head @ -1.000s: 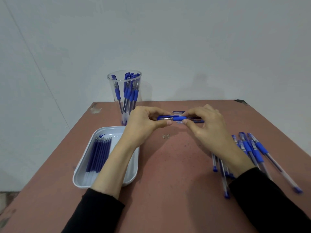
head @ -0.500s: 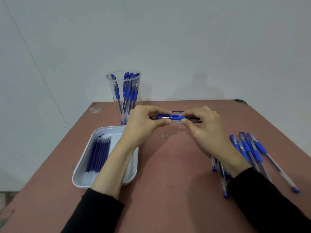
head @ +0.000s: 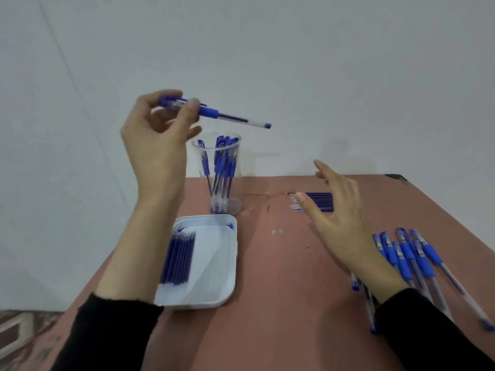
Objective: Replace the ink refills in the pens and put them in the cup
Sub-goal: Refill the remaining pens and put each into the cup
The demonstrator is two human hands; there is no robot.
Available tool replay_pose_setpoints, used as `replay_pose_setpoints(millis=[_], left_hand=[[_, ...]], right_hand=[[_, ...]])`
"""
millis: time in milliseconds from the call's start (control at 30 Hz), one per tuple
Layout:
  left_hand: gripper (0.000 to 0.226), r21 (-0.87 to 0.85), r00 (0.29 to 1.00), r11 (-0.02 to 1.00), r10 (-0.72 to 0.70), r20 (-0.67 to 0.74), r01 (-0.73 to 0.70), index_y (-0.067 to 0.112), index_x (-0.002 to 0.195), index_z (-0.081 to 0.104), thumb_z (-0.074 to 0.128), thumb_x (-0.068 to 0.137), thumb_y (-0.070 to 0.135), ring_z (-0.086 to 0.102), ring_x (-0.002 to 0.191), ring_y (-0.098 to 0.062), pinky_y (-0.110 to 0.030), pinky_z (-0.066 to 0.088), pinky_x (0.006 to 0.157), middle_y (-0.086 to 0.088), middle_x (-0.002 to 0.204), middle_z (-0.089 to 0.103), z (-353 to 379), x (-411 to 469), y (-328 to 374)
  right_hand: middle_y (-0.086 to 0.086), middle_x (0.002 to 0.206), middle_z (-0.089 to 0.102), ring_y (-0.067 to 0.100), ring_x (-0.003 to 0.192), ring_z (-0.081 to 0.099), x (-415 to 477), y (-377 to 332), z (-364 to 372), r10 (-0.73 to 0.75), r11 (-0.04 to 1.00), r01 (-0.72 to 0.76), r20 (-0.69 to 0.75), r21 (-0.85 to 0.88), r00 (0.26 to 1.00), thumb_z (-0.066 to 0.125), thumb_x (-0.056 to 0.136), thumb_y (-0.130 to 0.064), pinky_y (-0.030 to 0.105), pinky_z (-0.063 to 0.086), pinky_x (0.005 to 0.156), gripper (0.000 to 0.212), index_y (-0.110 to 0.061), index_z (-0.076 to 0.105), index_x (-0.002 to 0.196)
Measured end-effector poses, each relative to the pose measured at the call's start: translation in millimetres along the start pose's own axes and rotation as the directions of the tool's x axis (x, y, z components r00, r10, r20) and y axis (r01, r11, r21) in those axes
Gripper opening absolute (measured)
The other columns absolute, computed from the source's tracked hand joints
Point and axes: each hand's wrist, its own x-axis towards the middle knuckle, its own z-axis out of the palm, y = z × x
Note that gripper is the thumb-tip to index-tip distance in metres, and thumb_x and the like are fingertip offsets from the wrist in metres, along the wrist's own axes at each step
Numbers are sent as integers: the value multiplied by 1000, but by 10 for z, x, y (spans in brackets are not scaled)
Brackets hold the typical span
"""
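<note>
Pen (head: 209, 112), slim clear plastic, pinched above tapered transparent cup (head: 235, 198).

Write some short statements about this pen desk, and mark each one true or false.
1. The left hand holds a pen in the air. True.
2. The right hand grips a refill. False: it is open and holds nothing.
3. The cup is empty. False: several pens stand in it.
4. Blue refills lie in the white tray. True.
5. The loose pens lie left of the tray. False: the loose pens lie on the right side of the table.
</note>
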Motion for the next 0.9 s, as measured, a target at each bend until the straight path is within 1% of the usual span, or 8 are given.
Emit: replay_pose_setpoints(millis=[133,233,333,433,567,667,767,900], left_hand=[[15,305,979,930,194,62,-204,18,102,57,61,88,13,67,80,-13,-23,55,65,7,82,58,-79,357,108],[24,482,970,845,160,184,-231,14,113,59,59,90,11,65,72,-12,-29,57,71,8,78,56,-47,486,13],[32,597,944,754,93,316,-274,14,123,57,59,91,11,65,79,-22,-39,55,81,0,83,59,7,538,-116],[37,653,924,706,5,383,-275,18,126,52,60,91,13,64,88,-27,-42,53,83,-5,89,63,47,560,-203],[28,697,897,669,-104,429,-256,16,108,47,65,87,12,65,79,-27,-46,55,76,-10,82,65,97,556,-293],[26,731,879,640,-181,442,-235,14,102,47,67,87,12,65,74,-25,-39,55,69,-13,85,66,134,552,-376],[20,762,867,598,-212,451,-250,15,101,48,64,89,13,61,70,-18,-24,45,57,-13,90,65,149,561,-457],[12,780,850,557,-230,474,-284,16,95,53,63,89,14,64,77,-25,-27,44,61,-14,91,65,168,569,-498]], right_hand=[[-14,123,50,1,117,33,-26,-2,45,-51,998,52,30,-29,998,44,82,-66,21,25,99,69,-33,39,142],[-16,117,52,-1,113,34,-31,-3,43,-73,996,75,28,-47,997,40,82,-64,5,19,96,67,-32,42,140],[-17,113,53,-1,111,35,-31,-10,53,-85,995,87,40,-44,996,40,82,-63,14,24,94,65,-31,44,139],[-20,110,52,-2,110,35,-25,-5,71,-76,996,79,60,-47,995,40,82,-63,23,26,95,64,-31,45,137],[-19,106,53,0,106,38,-36,-3,85,-82,996,85,66,-41,994,44,83,-60,27,31,96,61,-28,49,135],[-17,105,55,1,106,39,-49,-15,81,-81,996,83,81,-24,993,43,82,-61,26,32,94,61,-29,51,133],[-15,105,56,2,105,39,-52,-19,88,-83,996,85,86,-22,993,54,86,-55,25,33,93,54,-28,52,133],[-15,105,57,1,103,39,-51,-19,90,-90,995,93,87,-30,992,52,85,-54,25,32,92,52,-28,55,130]])
